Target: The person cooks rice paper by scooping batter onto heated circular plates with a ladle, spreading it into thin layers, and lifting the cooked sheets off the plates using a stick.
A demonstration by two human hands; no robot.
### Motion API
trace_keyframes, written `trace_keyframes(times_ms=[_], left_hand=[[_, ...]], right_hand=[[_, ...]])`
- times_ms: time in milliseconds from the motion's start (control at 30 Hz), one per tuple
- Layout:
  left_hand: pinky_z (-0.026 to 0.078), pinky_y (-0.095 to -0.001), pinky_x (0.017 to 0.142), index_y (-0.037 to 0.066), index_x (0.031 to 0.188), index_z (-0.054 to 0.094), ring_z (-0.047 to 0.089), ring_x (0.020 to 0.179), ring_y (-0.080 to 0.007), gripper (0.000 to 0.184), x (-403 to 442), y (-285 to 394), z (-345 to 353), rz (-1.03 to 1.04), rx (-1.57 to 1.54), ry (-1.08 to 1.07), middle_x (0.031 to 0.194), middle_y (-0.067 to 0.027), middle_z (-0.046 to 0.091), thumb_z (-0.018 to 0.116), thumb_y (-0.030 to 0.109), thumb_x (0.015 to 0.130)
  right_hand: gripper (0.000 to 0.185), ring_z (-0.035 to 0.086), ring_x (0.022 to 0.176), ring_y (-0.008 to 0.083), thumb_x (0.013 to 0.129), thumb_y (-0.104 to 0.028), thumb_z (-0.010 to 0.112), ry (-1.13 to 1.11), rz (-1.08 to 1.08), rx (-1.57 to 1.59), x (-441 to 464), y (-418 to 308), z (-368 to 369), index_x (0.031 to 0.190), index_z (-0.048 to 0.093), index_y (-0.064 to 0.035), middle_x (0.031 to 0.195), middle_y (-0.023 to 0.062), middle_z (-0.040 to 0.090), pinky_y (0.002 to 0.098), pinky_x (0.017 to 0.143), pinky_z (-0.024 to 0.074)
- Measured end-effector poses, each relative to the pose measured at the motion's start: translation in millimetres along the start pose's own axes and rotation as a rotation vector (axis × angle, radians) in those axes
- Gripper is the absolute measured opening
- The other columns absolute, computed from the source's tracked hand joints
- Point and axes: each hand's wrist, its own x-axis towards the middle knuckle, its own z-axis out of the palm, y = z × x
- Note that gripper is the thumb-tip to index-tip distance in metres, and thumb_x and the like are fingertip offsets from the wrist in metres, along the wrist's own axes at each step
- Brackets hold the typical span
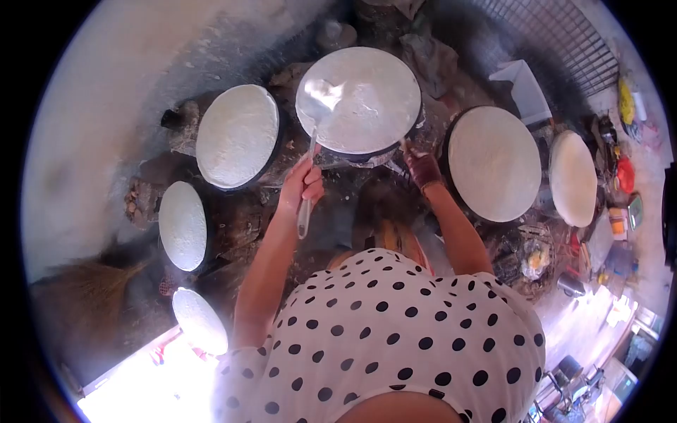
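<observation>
Ladle (313, 134), long-handled and pale, was in the left hand (303, 185), its shiny head over the left part of a large round griddle (370, 102) with a whitish layer spread across its top. Glare hid whether the head was touching that layer. The left fingers were curled closed around the handle, whose lower end, pierced by a slot, stuck out below the fist toward the wearer. The right hand (424, 169), partly in a dark reddish glove, was at the near right edge of the same griddle, its fingers drawn in; they seemed to pinch something small and pale, though the view was too poor to be sure. Five more pale discs curved around this middle one: an upper left disc (238, 137), a middle left disc (183, 225), a lower left disc (200, 321), a near right disc (493, 163) and a far right disc (572, 178). Behind the two right discs stood a white open box (527, 92), with a wire grid (564, 39) beyond it. A straw broom (95, 282) lay at far left, and the wearer's white shirt (395, 331) with black dots filled the bottom.
</observation>
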Motion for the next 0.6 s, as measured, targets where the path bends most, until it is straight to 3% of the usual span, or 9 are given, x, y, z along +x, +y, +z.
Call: trace_keyframes(times_ms=[33, 100, 167, 233, 267, 300, 367, 467, 600], left_hand=[[0.031, -0.0199, 0.034, 0.009, 0.133, 0.040, 0.032, 0.038, -0.0035, 0.035, -0.2, 6.9, -5.1, -0.074, -0.025, 0.006, 0.060, 0.0058, 0.033, 0.036, 0.018, 0.099], [0.031, -0.0199, 0.033, 0.009, 0.134, 0.039, 0.032, 0.038, -0.0033, 0.035, -16.1, 8.6, -12.8, -0.162, -0.055, 0.030, 0.060, 0.0057, 0.033, 0.036, 0.018, 0.099], [0.029, -0.0189, 0.032, 0.009, 0.134, 0.039, 0.032, 0.037, -0.0032, 0.036, -39.8, 12.2, -11.8, -0.187, 0.011, 0.124, 0.060, 0.0054, 0.034, 0.036, 0.018, 0.099], [0.028, -0.0184, 0.032, 0.009, 0.134, 0.040, 0.031, 0.037, -0.0031, 0.036, -75.2, 9.4, -17.8, -0.190, 0.000, 0.166, 0.059, 0.0056, 0.033, 0.037, 0.019, 0.099], [0.028, -0.0184, 0.032, 0.009, 0.133, 0.041, 0.031, 0.037, -0.0031, 0.036, -93.5, 7.6, -20.2, -0.177, -0.017, 0.156, 0.058, 0.0056, 0.033, 0.037, 0.019, 0.099], [0.027, -0.0184, 0.032, 0.009, 0.133, 0.041, 0.030, 0.037, -0.0031, 0.036, -107.9, 7.2, -23.7, -0.162, -0.032, 0.138, 0.058, 0.0057, 0.032, 0.038, 0.019, 0.099], [0.027, -0.0188, 0.034, 0.010, 0.132, 0.043, 0.031, 0.038, -0.0038, 0.035, -133.1, -0.4, -42.2, -0.186, -0.084, 0.141, 0.059, 0.0047, 0.034, 0.039, 0.021, 0.099], [0.026, -0.0193, 0.036, 0.012, 0.131, 0.044, 0.031, 0.039, -0.0048, 0.034, -163.0, -7.2, -65.7, -0.236, -0.133, 0.173, 0.060, 0.0034, 0.035, 0.039, 0.021, 0.099], [0.027, -0.0198, 0.036, 0.012, 0.131, 0.044, 0.031, 0.039, -0.0054, 0.033, -196.9, -9.2, -82.3, -0.263, -0.079, 0.273, 0.060, 0.0031, 0.035, 0.037, 0.019, 0.099]], right_hand=[[0.031, 0.067, 0.083, 0.0216, 0.089, -0.030, 0.057, 0.073, -0.250, -0.334, 6.1, -6.7, 1.7, 0.114, 0.064, -0.0130, 0.094, 0.0100, 0.069, 0.0330, 0.071, 0.0510], [0.034, 0.059, 0.107, 0.0278, 0.089, -0.033, 0.056, -0.345, 0.018, 0.045, -8.9, -40.7, -8.5, 0.114, 0.063, -0.0120, 0.109, 0.0136, 0.064, 0.0365, 0.091, 0.0449], [0.036, 0.060, 0.102, 0.0317, 0.090, -0.036, 0.054, -0.343, 0.135, -0.006, -6.1, -80.8, -40.4, 0.114, 0.062, -0.0109, 0.108, 0.0155, 0.063, 0.0380, 0.087, 0.0474], [0.038, 0.061, 0.100, 0.0301, 0.089, -0.039, 0.054, 0.024, 0.433, 0.068, -23.0, -69.7, -30.3, 0.113, 0.063, -0.0112, 0.107, 0.0140, 0.064, 0.0379, 0.083, 0.0497], [0.035, 0.063, 0.094, 0.0294, 0.089, -0.038, 0.054, -0.289, 0.549, -0.306, -34.6, -70.4, -32.2, 0.111, 0.065, -0.0125, 0.106, 0.0123, 0.065, 0.0397, 0.076, 0.0515], [0.035, 0.063, 0.094, 0.0294, 0.089, -0.038, 0.054, -0.287, 0.545, -0.306, -47.4, -82.6, -36.5, 0.111, 0.065, -0.0125, 0.106, 0.0123, 0.065, 0.0397, 0.076, 0.0515], [0.034, 0.064, 0.088, 0.0305, 0.088, -0.038, 0.054, -0.110, 0.002, -0.049, -73.5, -103.2, -42.6, 0.108, 0.066, -0.0134, 0.102, 0.0114, 0.066, 0.0420, 0.072, 0.0515], [0.030, 0.064, 0.083, 0.0315, 0.086, -0.032, 0.058, 0.098, 0.337, -0.207, -97.3, -85.2, -22.2, 0.112, 0.065, -0.0182, 0.095, 0.0157, 0.066, 0.0430, 0.072, 0.0504], [0.035, 0.065, 0.083, 0.0313, 0.089, -0.039, 0.051, -0.117, 0.048, -0.304, -138.0, -79.2, 2.1, 0.111, 0.065, -0.0153, 0.099, 0.0126, 0.066, 0.0434, 0.071, 0.0520]])
